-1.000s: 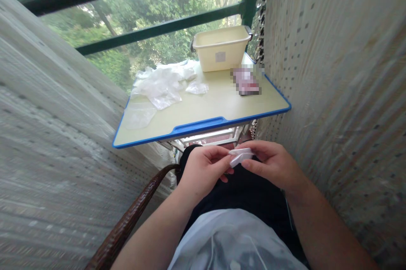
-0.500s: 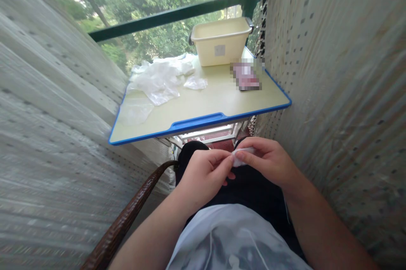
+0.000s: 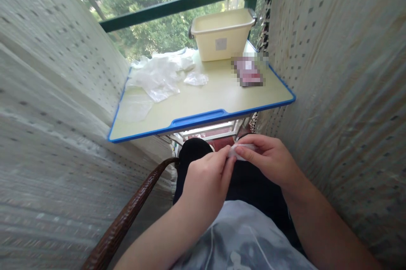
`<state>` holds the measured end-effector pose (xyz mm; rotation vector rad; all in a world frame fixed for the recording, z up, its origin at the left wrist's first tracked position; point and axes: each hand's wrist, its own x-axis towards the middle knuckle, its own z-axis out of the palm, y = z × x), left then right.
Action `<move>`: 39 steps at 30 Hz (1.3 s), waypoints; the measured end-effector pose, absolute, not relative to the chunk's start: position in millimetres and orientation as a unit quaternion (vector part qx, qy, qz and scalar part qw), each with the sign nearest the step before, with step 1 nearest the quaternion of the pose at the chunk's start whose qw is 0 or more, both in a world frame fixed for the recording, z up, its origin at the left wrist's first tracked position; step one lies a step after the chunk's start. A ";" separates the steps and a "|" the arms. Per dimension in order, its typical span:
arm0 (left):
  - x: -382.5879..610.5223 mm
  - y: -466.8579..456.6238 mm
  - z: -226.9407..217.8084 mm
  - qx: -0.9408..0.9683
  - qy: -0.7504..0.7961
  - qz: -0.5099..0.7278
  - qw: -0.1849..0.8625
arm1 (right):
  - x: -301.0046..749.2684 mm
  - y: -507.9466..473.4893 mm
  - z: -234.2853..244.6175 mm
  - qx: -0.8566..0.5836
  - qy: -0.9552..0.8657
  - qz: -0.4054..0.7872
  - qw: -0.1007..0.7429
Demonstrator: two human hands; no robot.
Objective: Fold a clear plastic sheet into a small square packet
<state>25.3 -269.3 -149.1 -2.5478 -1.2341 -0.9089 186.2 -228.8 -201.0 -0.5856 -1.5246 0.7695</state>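
Over my lap, both hands meet at a small folded white plastic bag (image 3: 243, 151), bunched into a narrow strip. My right hand (image 3: 269, 158) pinches it between thumb and fingers, covering its right part. The bag's left end is gripped by my left hand (image 3: 207, 181), whose back faces up and hides most of the fingers. On the desk (image 3: 203, 100) ahead, a heap of crumpled clear-white plastic bags (image 3: 158, 76) lies at the left. A smaller folded plastic bag (image 3: 196, 78) sits just right of the heap.
A cream plastic bin (image 3: 222, 41) with dark handles stands at the desk's back, against the window. Right of it lies a blurred reddish packet (image 3: 249, 71). A brown woven chair arm (image 3: 133, 210) is at my left. Pale curtains (image 3: 342, 92) hang on both sides.
My left hand has turned over, back up, its fingers closing round the left end of the bag. My right hand keeps its pinch. The view has shifted slightly.
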 end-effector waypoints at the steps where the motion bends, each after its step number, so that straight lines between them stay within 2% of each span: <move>1: 24.8 -268.8 -151.1 -0.853 -0.408 -0.310 0.103 | 184.5 -229.2 -200.6 -0.249 -0.659 0.343 0.621; 8: 22.3 -263.7 -156.0 -0.846 -0.388 -0.340 0.134 | 180.4 -228.8 -199.7 -0.204 -0.641 0.415 0.613; 10: 21.8 -263.5 -154.5 -0.846 -0.401 -0.336 0.098 | 181.5 -227.8 -200.9 -0.221 -0.632 0.421 0.612; 12: 20.5 -262.9 -151.5 -0.842 -0.432 -0.321 -0.038 | 182.5 -227.1 -201.7 -0.246 -0.626 0.418 0.611; 14: 17.8 -261.0 -147.3 -0.802 -0.455 -0.311 -0.229 | 183.2 -227.1 -200.7 -0.266 -0.631 0.409 0.603; 16: 14.0 -258.7 -143.0 -0.751 -0.459 -0.332 -0.339 | 183.1 -227.9 -197.6 -0.274 -0.644 0.410 0.584; 22: 4.5 -259.6 -138.0 -0.743 -0.495 -0.335 -0.300 | 180.3 -228.4 -186.1 -0.255 -0.695 0.419 0.525; 29: -3.0 -261.5 -145.2 -0.719 -0.522 -0.364 -0.279 | 178.1 -221.5 -200.6 -0.216 -0.643 0.538 0.500; 34: -6.7 -262.8 -151.5 -0.715 -0.516 -0.359 -0.307 | 173.1 -224.9 -208.9 -0.246 -0.642 0.495 0.531; 39: -4.4 -263.9 -162.1 -0.713 -0.517 -0.367 -0.299 | 169.7 -236.2 -208.3 -0.287 -0.675 0.445 0.514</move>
